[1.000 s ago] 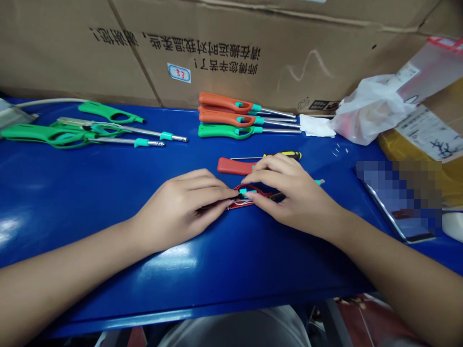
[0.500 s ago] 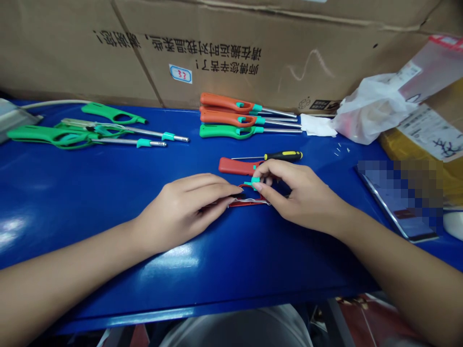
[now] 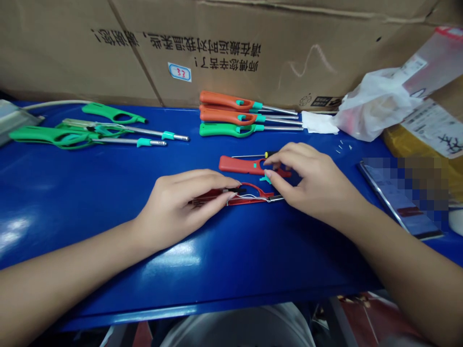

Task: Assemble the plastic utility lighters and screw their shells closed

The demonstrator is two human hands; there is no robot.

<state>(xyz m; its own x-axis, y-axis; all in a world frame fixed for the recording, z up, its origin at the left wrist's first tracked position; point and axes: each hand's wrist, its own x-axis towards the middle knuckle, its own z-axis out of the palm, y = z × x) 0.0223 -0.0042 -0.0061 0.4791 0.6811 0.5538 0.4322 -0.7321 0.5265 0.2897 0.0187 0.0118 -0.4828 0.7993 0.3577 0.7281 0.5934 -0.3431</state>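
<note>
My left hand [image 3: 188, 197] is closed on an opened red lighter shell [image 3: 249, 201]. Inside the shell show a thin white wire [image 3: 249, 196], a black part by my fingertips and the start of a metal tube [image 3: 276, 198]; its left part is hidden under my hand. My right hand [image 3: 307, 180] hovers to the right with fingers curved and slightly apart. Just below its thumb tip is a small teal trigger piece [image 3: 265, 179], apparently lying on the table. Behind it rests the other red shell half [image 3: 240, 165], with a small teal part in it.
A screwdriver [image 3: 249, 156] lies behind the red half. Orange lighters [image 3: 224, 115] and a green one [image 3: 220, 129] lie farther back, green lighter parts [image 3: 39, 135] at left. At right are a phone [image 3: 401, 202], a plastic bag [image 3: 372, 103] and white tissue [image 3: 320, 122]. A cardboard box [image 3: 224, 29] backs the table.
The teal trigger piece has come out of the shell, moved right and left my right fingers. My right hand has shifted slightly up and right. My left hand keeps its hold.
</note>
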